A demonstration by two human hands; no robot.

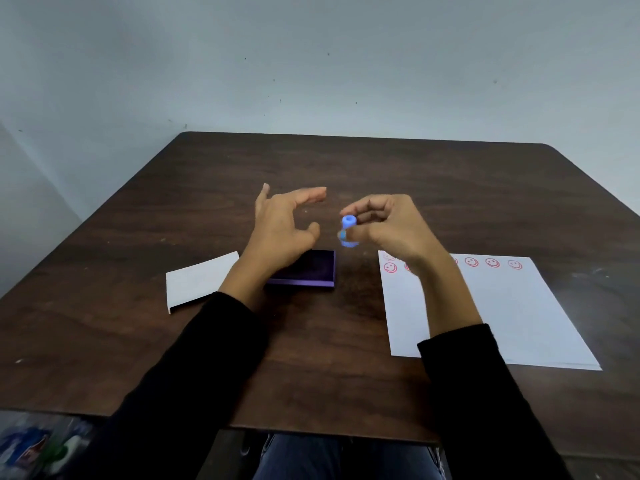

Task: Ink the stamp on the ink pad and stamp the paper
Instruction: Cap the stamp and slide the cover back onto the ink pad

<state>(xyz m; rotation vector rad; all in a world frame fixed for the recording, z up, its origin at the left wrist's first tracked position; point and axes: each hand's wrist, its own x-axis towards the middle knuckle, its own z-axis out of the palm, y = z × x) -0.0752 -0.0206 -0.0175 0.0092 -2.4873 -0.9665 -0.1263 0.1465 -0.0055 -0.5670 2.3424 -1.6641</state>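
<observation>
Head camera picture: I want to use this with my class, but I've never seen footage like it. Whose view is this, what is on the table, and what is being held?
The single picture comes from a camera worn on a person's head, looking forward and down, so the black-sleeved arms are the wearer's own. There is no machine, just two bare hands above a dark wooden table. The right hand pinches a small blue stamp in the air. The left hand is open and empty, hovering over a purple ink pad. To the left lies a white lid or card. To the right lies a sheet of paper with red smiley faces along its top.
</observation>
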